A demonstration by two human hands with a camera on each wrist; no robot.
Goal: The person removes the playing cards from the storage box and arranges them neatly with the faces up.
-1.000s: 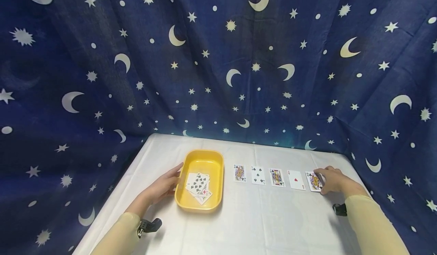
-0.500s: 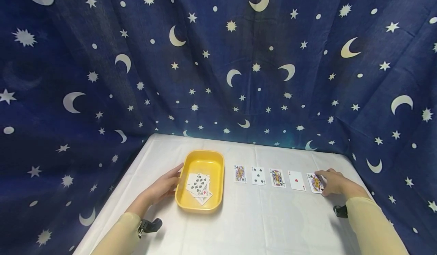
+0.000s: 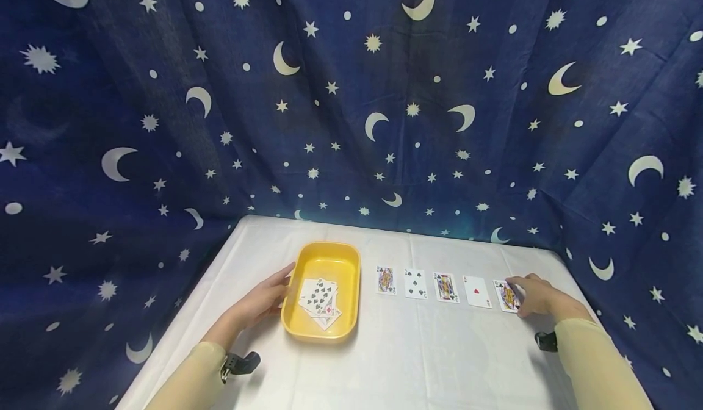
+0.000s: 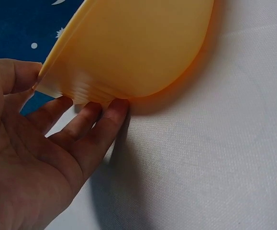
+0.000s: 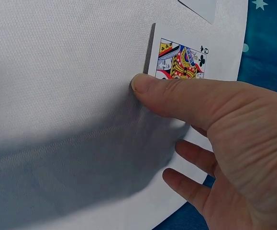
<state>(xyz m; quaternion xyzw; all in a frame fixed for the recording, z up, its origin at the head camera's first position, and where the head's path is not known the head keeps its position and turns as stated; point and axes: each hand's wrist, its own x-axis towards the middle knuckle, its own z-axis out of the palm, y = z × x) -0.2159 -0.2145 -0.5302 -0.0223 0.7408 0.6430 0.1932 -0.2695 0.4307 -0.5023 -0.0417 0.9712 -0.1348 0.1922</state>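
My left hand [image 3: 268, 295] holds the left side of a yellow plastic tray [image 3: 353, 300]. In the left wrist view, one digit meets the tray's rim and several fingertips press against the lower part of its outer wall. Overlapping playing cards [image 3: 317, 297] lie inside, a spade card uppermost. At the right end of a row of cards, my right hand [image 3: 540, 297] pinches a queen of clubs [image 5: 182, 60] by its edges. In the right wrist view the thumb sits at its edge, over a grey band along its side; the hand hides part of the card.
Left of the queen lie an ace of hearts [image 3: 477, 291], a face card [image 3: 447, 287], a spade card [image 3: 415, 284] and another face card [image 3: 386, 280], face up. A white cloth [image 3: 406, 361] covers the table. Behind hangs a blue curtain [image 3: 351, 123] with moons and stars.
The dark gap under my right hand at the queen has shrunk, and more of that card shows. My left hand and the tray stay where they were.
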